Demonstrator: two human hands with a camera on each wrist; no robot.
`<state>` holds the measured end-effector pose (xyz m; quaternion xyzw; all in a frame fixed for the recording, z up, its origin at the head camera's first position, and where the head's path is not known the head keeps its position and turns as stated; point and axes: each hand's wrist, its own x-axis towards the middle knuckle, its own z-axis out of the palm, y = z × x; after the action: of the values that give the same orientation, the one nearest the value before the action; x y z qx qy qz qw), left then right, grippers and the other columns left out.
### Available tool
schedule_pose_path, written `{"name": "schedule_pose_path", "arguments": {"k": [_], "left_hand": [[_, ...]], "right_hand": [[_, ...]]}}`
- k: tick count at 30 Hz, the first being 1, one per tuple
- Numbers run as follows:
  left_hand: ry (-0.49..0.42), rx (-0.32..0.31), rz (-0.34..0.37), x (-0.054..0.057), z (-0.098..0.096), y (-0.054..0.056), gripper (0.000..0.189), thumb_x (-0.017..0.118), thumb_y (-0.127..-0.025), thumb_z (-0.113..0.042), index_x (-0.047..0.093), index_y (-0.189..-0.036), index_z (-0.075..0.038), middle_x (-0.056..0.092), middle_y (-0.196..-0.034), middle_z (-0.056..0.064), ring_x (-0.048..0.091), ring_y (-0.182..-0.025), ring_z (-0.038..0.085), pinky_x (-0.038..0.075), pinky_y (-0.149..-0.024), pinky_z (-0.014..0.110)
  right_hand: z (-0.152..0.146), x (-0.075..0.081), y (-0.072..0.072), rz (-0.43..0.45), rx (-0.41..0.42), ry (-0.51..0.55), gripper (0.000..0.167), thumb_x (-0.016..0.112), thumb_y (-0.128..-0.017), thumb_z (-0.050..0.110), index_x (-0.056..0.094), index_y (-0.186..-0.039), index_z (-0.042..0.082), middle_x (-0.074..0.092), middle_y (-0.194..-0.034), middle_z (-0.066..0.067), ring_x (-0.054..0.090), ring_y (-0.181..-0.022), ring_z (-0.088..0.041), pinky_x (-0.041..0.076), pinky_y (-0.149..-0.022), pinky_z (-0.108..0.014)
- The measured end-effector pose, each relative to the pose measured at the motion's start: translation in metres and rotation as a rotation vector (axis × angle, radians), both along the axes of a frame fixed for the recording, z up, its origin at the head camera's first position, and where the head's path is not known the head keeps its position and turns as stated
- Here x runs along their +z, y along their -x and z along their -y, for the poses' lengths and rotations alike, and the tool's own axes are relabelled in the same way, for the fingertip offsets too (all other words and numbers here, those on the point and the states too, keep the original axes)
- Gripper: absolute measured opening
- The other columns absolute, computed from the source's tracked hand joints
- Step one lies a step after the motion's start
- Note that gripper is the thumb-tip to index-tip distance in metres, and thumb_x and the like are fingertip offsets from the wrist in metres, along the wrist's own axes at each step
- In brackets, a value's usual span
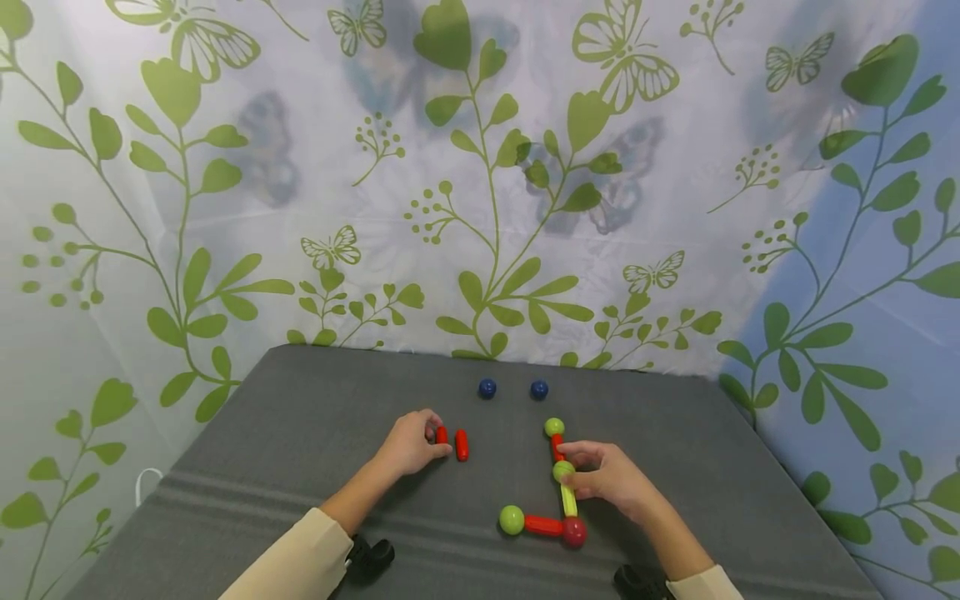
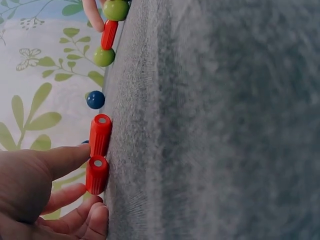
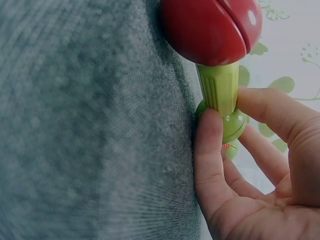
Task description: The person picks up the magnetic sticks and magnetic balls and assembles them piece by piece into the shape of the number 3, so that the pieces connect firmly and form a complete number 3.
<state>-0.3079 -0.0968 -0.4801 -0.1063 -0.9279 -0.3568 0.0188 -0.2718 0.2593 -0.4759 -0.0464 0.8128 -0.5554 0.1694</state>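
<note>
My right hand (image 1: 611, 479) pinches a ribbed green rod (image 3: 219, 87) between thumb and finger, close beside a green ball (image 1: 563, 472). That rod belongs to a joined toy chain: its near end meets a red ball (image 1: 573, 532), from which a red rod (image 1: 543, 525) runs left to another green ball (image 1: 512, 520). Beyond the middle ball, a short red rod (image 1: 557, 447) leads to a far green ball (image 1: 554, 427). Around one loose red rod (image 2: 97, 175), my left hand (image 1: 411, 442) has thumb and fingers apart. A second loose red rod (image 1: 462, 445) lies just right of it.
Two dark blue balls (image 1: 487, 388) (image 1: 539, 390) sit toward the back of the grey cloth-covered table (image 1: 337, 392). Behind its far edge hangs a curtain (image 1: 405, 308) printed with green leaves and butterflies. Black wrist straps (image 1: 369, 557) show at both sleeves.
</note>
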Motion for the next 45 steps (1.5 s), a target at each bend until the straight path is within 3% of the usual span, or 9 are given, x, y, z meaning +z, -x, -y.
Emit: {"name": "schedule_pose_path", "arguments": {"k": [15,31,38,45], "left_hand": [[-0.094,0.040,0.071,-0.001,0.003,0.019,0.030,0.088,-0.078,-0.013,0.071,-0.102,-0.007,0.068,-0.084,0.003,0.059,-0.073,0.015,0.051,-0.069,0.032],[-0.053,0.040,0.036,-0.007,0.000,0.020,0.023,0.086,-0.080,-0.012,0.072,-0.098,-0.007,0.067,-0.085,0.004,0.058,-0.074,0.015,0.051,-0.067,0.031],[-0.030,0.015,0.075,-0.010,0.004,0.026,0.021,0.082,-0.081,-0.009,0.074,-0.100,-0.007,0.065,-0.084,0.002,0.057,-0.073,0.015,0.049,-0.065,0.029],[-0.074,-0.004,0.063,-0.007,0.009,0.026,0.018,0.079,-0.079,-0.005,0.076,-0.097,-0.007,0.065,-0.081,0.001,0.057,-0.071,0.015,0.048,-0.064,0.028]], "right_hand": [[0.000,0.006,0.009,0.018,0.008,0.006,0.059,0.080,-0.086,0.007,0.058,-0.140,-0.002,0.059,-0.127,-0.024,0.071,-0.090,-0.020,0.063,-0.082,-0.041],[-0.002,0.003,0.007,0.001,0.022,0.020,0.059,0.080,-0.087,0.009,0.057,-0.141,-0.002,0.059,-0.128,-0.024,0.070,-0.091,-0.021,0.062,-0.082,-0.042],[-0.001,0.002,0.005,0.000,0.019,0.024,0.059,0.080,-0.087,0.008,0.057,-0.141,-0.002,0.058,-0.128,-0.024,0.071,-0.092,-0.021,0.062,-0.082,-0.042],[0.001,0.001,0.002,0.002,0.010,0.019,0.060,0.080,-0.087,0.008,0.057,-0.141,-0.002,0.058,-0.128,-0.024,0.071,-0.091,-0.021,0.062,-0.082,-0.042]]}}
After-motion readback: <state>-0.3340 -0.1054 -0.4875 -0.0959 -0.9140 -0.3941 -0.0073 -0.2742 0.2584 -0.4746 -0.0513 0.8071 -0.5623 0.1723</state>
